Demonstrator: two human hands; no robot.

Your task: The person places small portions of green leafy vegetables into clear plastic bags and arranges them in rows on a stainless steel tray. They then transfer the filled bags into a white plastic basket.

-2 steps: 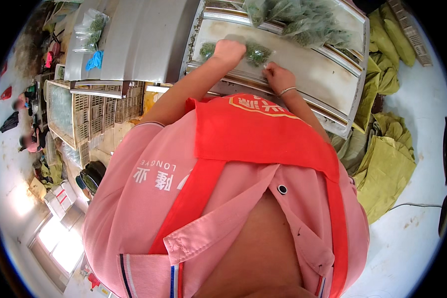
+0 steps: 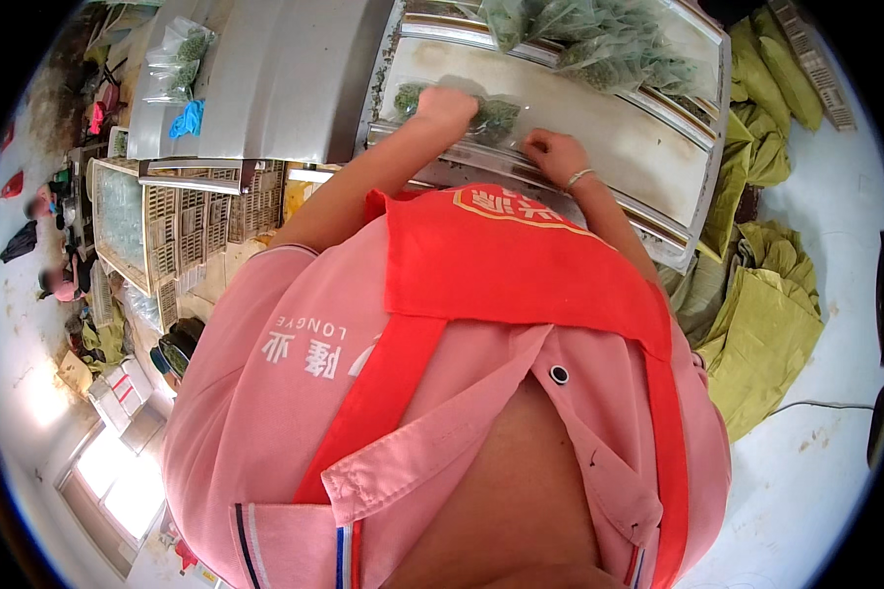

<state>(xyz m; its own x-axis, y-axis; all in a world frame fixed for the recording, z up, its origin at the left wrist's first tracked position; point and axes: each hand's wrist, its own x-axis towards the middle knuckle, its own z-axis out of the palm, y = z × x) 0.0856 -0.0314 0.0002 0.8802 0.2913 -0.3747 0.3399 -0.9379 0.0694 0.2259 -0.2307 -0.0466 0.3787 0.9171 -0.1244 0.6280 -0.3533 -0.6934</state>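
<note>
On the pale tray top of the metal work surface (image 2: 599, 147) lies a clear plastic bag (image 2: 498, 122) with dried green clumps in it. My left hand (image 2: 448, 110) is closed down over its middle, and clumps show on both sides of the hand. The left fingertips are hidden behind the hand itself. Just right of the bag, my right hand (image 2: 557, 154) has its fingers curled in; whether anything small is between them cannot be made out. Several more filled clear bags (image 2: 609, 59) are heaped at the far side of the surface.
To the left, a grey metal surface (image 2: 265, 83) bears other filled bags (image 2: 185, 64) and a blue crumpled item (image 2: 187, 120). Stacked plastic crates (image 2: 192, 221) stand below it. Yellow-green sacks (image 2: 764, 324) lie at right. Other people (image 2: 66, 280) appear far left.
The bag under my left hand has shifted slightly left and nearer. My left hand has moved slightly with it, while my right hand has moved a little away from the bag.
</note>
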